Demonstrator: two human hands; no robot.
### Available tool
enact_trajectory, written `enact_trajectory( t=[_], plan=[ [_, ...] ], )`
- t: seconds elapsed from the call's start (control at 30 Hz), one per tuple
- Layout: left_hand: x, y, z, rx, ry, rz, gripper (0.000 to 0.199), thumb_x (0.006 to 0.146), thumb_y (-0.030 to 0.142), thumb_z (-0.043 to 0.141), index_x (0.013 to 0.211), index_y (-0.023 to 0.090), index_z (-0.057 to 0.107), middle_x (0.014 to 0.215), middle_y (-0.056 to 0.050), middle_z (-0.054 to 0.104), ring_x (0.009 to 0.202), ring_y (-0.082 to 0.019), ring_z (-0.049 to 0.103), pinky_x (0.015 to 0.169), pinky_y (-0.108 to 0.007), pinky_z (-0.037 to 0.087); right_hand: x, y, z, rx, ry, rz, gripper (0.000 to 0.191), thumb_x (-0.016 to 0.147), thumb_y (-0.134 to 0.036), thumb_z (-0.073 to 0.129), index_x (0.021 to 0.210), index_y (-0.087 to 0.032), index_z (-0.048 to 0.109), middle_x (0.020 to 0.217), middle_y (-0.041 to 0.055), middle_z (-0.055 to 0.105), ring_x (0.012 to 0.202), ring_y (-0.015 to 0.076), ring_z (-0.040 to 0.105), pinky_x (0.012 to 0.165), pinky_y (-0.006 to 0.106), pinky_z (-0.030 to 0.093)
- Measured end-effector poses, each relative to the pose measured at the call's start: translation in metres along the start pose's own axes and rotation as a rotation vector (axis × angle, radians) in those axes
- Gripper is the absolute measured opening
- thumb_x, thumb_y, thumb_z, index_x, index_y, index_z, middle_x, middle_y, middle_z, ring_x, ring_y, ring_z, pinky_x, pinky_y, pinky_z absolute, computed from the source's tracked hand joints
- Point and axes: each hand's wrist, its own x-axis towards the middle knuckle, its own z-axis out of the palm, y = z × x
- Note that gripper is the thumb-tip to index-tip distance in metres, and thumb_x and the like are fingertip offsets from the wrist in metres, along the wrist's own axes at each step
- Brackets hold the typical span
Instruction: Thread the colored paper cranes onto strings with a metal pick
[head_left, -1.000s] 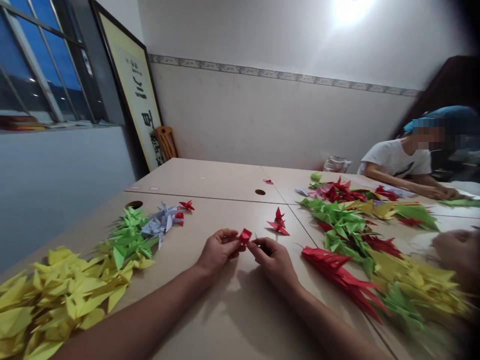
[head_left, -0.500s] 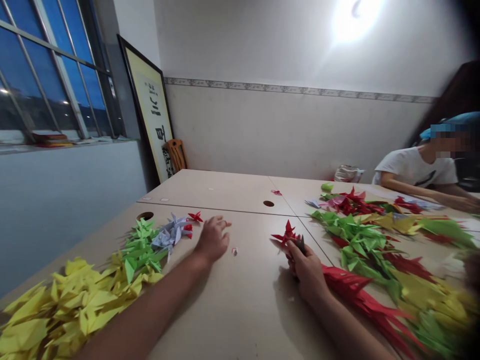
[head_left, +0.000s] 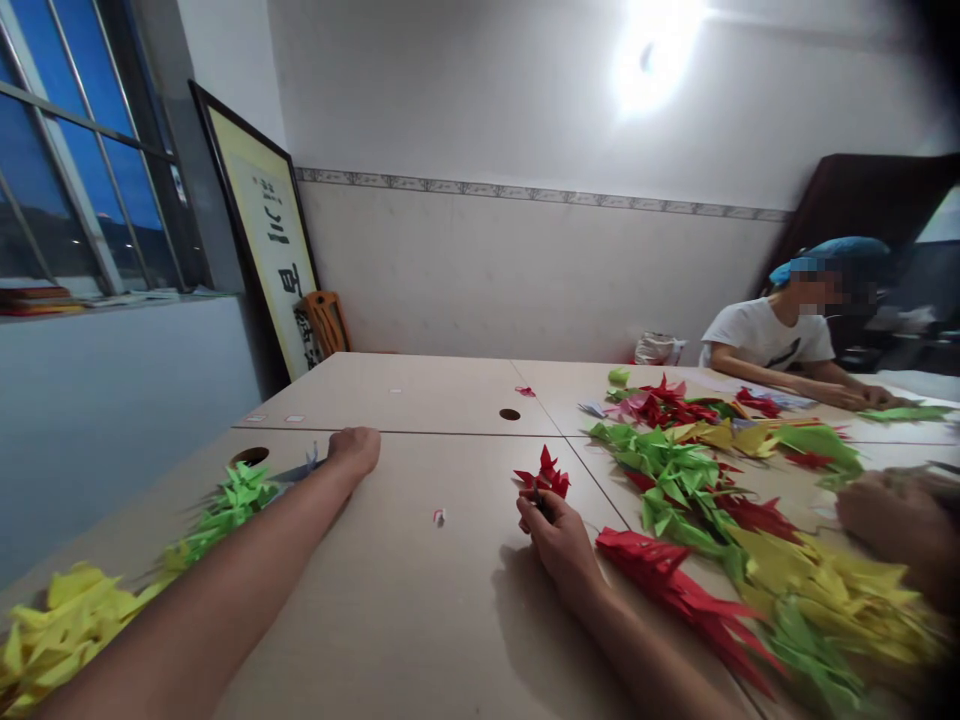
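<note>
Part of the work looks done: on the left, folded paper lies grouped by colour, with a yellow folded-paper pile and a bright green folded-paper pile at eight o'clock from the left hand. A pale blue folded-paper cluster, mostly hidden by that arm, is at nine. Probably left to handle are the red pointed folded-paper pieces and the long red paper bundle, the latter at four o'clock from the right hand. The red pieces lie at twelve o'clock, right by its fingertips; contact is unclear. Those fingers pinch a small dark tool. The left hand looks curled, its fingers hidden; whether it holds anything cannot be told
</note>
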Motion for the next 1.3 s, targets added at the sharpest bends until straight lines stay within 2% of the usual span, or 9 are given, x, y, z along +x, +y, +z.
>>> enact_trajectory(
  t=[0.07, 0.17, 0.3, 0.4, 0.47, 0.73, 1.1, 1.2, 1.3],
  plan=[
    [-0.007, 0.008, -0.003, -0.031, 0.075, 0.043, 0.016, 0.065, 0.017, 0.048, 0.059, 0.010, 0.061, 0.078, -0.020, 0.064, 0.089, -0.030, 0.055, 0.073, -0.037, 0.039, -0.001, -0.001, 0.001, -0.049, -0.014, -0.026, 0.040, 0.073, -0.044, 0.052, 0.094, -0.011, 0.058, 0.071, 0.0056, 0.062, 0.065, 0.0194, 0.059, 0.058, 0.028, 0.046],
    [-0.031, 0.029, 0.005, -0.143, 0.143, 0.178, 0.020, 0.069, 0.015, 0.044, 0.077, 0.015, 0.062, 0.087, -0.009, 0.065, 0.086, -0.020, 0.056, 0.074, -0.028, 0.040, -0.003, 0.000, 0.001, -0.113, -0.046, -0.081, 0.045, 0.077, -0.044, 0.048, 0.105, -0.011, 0.056, 0.085, 0.0102, 0.064, 0.078, 0.0230, 0.060, 0.067, 0.032, 0.047],
    [-0.080, 0.055, 0.041, -0.482, 0.155, 0.384, 0.030, 0.070, 0.013, 0.044, 0.097, 0.019, 0.056, 0.087, -0.001, 0.064, 0.074, -0.010, 0.057, 0.066, -0.018, 0.042, -0.012, -0.003, 0.004, -0.197, -0.114, -0.187, 0.038, 0.078, -0.039, 0.048, 0.105, -0.014, 0.059, 0.096, 0.0102, 0.065, 0.087, 0.0232, 0.059, 0.075, 0.033, 0.045],
    [-0.109, 0.061, 0.064, -0.800, 0.154, 0.405, 0.039, 0.071, 0.014, 0.046, 0.110, 0.019, 0.048, 0.086, -0.003, 0.062, 0.060, -0.009, 0.053, 0.055, -0.018, 0.041, -0.023, -0.010, 0.007, -0.273, -0.197, -0.258, 0.030, 0.078, -0.033, 0.049, 0.101, -0.018, 0.062, 0.095, 0.0074, 0.066, 0.085, 0.0209, 0.060, 0.076, 0.030, 0.045],
    [-0.119, 0.061, 0.070, -0.863, 0.127, 0.386, 0.045, 0.071, 0.015, 0.047, 0.116, 0.020, 0.044, 0.083, -0.002, 0.061, 0.051, -0.007, 0.047, 0.050, -0.018, 0.039, -0.030, -0.014, 0.009, -0.332, -0.250, -0.299, 0.027, 0.079, -0.029, 0.049, 0.100, -0.020, 0.062, 0.095, 0.0060, 0.067, 0.085, 0.0201, 0.060, 0.077, 0.029, 0.044],
    [-0.123, 0.061, 0.069, -0.868, 0.045, 0.440, 0.049, 0.069, 0.013, 0.047, 0.118, 0.020, 0.044, 0.082, 0.000, 0.060, 0.046, -0.004, 0.041, 0.052, -0.018, 0.040, -0.037, -0.016, 0.010, -0.530, -0.358, -0.376, 0.027, 0.083, -0.025, 0.043, 0.104, -0.022, 0.060, 0.090, 0.0053, 0.065, 0.080, 0.0176, 0.059, 0.072, 0.026, 0.043],
    [-0.126, 0.064, 0.066, -0.988, -0.009, 0.458, 0.038, 0.067, 0.011, 0.051, 0.104, 0.018, 0.056, 0.093, -0.006, 0.063, 0.077, -0.014, 0.057, 0.072, -0.025, 0.044, -0.036, -0.014, 0.012, -0.606, -0.352, -0.383, 0.028, 0.084, -0.025, 0.040, 0.104, -0.021, 0.060, 0.087, 0.0058, 0.065, 0.079, 0.0183, 0.059, 0.068, 0.025, 0.042],
    [-0.122, 0.068, 0.069, -1.255, -0.015, 0.354, 0.024, 0.067, 0.015, 0.057, 0.091, 0.016, 0.059, 0.085, -0.006, 0.064, 0.077, -0.014, 0.058, 0.073, -0.026, 0.044, -0.035, -0.014, 0.011, -0.538, -0.330, -0.350, 0.029, 0.085, -0.026, 0.037, 0.105, -0.020, 0.058, 0.085, 0.0048, 0.065, 0.077, 0.0171, 0.060, 0.067, 0.024, 0.043],
    [-0.118, 0.071, 0.071, -1.644, -0.089, 0.057, 0.022, 0.063, 0.013, 0.064, 0.083, 0.015, 0.054, 0.076, -0.002, 0.063, 0.068, -0.011, 0.059, 0.065, -0.021, 0.045, -0.034, -0.016, 0.012, -0.402, -0.326, -0.270, 0.029, 0.085, -0.029, 0.037, 0.100, -0.019, 0.059, 0.074, 0.0027, 0.064, 0.066, 0.0154, 0.060, 0.061, 0.023, 0.044]
  ],
)
